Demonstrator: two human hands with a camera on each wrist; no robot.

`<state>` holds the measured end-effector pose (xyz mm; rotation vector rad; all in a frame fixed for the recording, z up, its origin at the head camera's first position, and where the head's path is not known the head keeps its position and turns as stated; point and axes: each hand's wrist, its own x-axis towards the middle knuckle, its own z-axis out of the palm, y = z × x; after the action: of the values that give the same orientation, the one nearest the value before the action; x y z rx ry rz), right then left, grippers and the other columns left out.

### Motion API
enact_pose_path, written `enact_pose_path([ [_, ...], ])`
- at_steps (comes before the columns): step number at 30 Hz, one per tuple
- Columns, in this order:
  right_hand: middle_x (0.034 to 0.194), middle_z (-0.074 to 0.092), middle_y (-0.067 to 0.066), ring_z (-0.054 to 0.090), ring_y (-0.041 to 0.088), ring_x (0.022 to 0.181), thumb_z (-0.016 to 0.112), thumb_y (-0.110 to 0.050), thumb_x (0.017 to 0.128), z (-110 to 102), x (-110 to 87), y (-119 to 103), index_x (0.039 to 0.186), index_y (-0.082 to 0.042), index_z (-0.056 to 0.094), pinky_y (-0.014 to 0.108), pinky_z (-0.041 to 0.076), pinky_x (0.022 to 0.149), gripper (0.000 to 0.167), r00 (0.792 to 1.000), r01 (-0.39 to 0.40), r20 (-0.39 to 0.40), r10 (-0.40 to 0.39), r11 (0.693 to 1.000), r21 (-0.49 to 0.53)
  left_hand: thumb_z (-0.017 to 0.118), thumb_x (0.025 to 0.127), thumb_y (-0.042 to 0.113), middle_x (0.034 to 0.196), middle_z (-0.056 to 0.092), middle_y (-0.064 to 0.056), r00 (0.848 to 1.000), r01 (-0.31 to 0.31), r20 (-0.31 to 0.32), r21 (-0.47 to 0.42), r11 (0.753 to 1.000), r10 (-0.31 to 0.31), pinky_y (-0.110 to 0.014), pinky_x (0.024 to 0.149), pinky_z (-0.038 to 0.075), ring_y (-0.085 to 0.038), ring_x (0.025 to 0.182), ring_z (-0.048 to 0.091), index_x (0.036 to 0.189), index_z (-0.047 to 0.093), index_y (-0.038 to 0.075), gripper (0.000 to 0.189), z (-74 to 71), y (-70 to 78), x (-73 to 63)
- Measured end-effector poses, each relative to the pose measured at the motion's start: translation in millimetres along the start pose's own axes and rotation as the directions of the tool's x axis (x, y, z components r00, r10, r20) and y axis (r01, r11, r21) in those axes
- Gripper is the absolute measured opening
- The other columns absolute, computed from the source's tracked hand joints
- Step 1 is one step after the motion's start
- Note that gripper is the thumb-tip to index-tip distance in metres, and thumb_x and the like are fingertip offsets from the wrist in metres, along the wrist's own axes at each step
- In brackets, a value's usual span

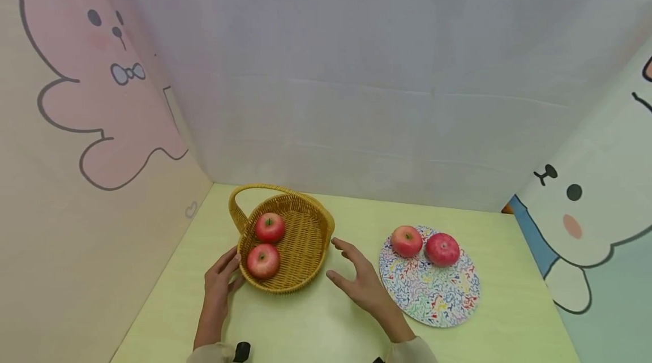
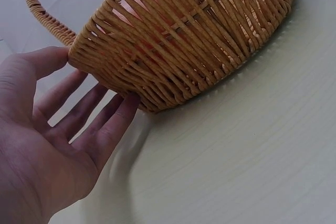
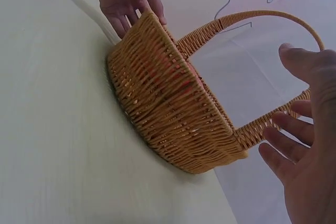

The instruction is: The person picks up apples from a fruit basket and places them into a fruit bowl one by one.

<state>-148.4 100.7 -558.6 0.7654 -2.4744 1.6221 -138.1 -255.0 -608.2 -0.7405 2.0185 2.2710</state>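
A woven wicker basket [image 1: 300, 250] with an arched handle [image 1: 265, 186] stands on the table at centre left. Inside it, on the left, lie two red apples, one [image 1: 270, 227] behind the other [image 1: 263, 261]. My left hand [image 1: 220, 278] touches the basket's left side. In the left wrist view its thumb [image 2: 50, 60] is at the rim, and the fairly straight fingers reach against the lower wall. To the right of the basket, my right hand [image 1: 360, 284] is spread, holding nothing. The right wrist view shows its fingers [image 3: 286, 142] near the handle's base, overlapping it.
On the right a round plate [image 1: 433, 300] with a colourful speckled pattern bears two more apples, one [image 1: 406, 241] left of the other [image 1: 442, 249]. A pale wall cloth [image 1: 382, 97] hangs behind the table [image 1: 316, 329]; cartoon-printed cloths border both sides.
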Motion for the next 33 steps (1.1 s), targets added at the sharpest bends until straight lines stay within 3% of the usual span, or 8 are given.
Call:
enact_pose_path([
  [8,0.147,0.059,0.017,0.057,0.027,0.136,0.082,-0.011,0.090,12.2,5.0,-3.2,0.150,-0.005,0.051,0.036,0.052,0.112,0.068,0.996,0.069,-0.048,-0.072,0.996,-0.054,0.069,0.102,0.036,0.114,0.069,0.023,1.000,-0.027,-0.007,0.000,1.000,0.027,-0.023,0.079,0.063,0.005,0.103,0.068,0.153,0.053,0.007,0.060,-2.0,-1.4,0.2],
  [12,0.151,0.056,0.012,0.055,0.029,0.139,0.081,-0.013,0.091,17.0,7.8,-8.4,0.154,-0.007,0.048,0.041,0.053,0.111,0.070,0.995,0.101,-0.017,-0.103,0.991,-0.089,0.069,0.102,0.036,0.114,0.069,0.022,1.000,-0.020,-0.003,-0.011,1.000,0.020,-0.023,0.080,0.063,0.005,0.104,0.067,0.153,0.053,0.008,0.060,-2.4,-0.7,0.6],
  [20,0.154,0.055,0.010,0.053,0.031,0.142,0.079,-0.021,0.094,26.5,16.5,-16.2,0.154,-0.010,0.049,0.047,0.050,0.114,0.068,0.997,0.064,0.045,-0.061,0.995,-0.072,0.070,0.102,0.036,0.114,0.069,0.023,1.000,0.023,0.007,-0.029,0.999,-0.023,-0.023,0.083,0.063,0.003,0.106,0.066,0.154,0.052,0.012,0.060,-1.4,0.8,1.3],
  [27,0.158,0.050,0.012,0.050,0.032,0.145,0.075,-0.025,0.098,39.0,28.4,-18.2,0.156,-0.008,0.046,0.052,0.048,0.115,0.067,0.982,0.017,0.187,-0.010,0.999,-0.034,0.070,0.102,0.034,0.115,0.070,0.022,1.000,-0.011,0.000,-0.021,1.000,0.011,-0.024,0.081,0.063,0.004,0.104,0.068,0.153,0.052,0.007,0.060,-0.8,-1.9,1.5],
  [33,0.164,0.044,0.009,0.038,0.033,0.155,0.069,-0.037,0.102,53.5,42.5,-19.6,0.161,-0.012,0.038,0.058,0.036,0.123,0.071,0.936,-0.099,0.330,0.121,0.992,-0.080,0.070,0.102,0.035,0.116,0.069,0.021,1.000,-0.014,-0.008,-0.012,1.000,0.014,-0.024,0.080,0.063,0.003,0.104,0.067,0.152,0.054,0.009,0.059,-1.0,-1.5,0.7],
])
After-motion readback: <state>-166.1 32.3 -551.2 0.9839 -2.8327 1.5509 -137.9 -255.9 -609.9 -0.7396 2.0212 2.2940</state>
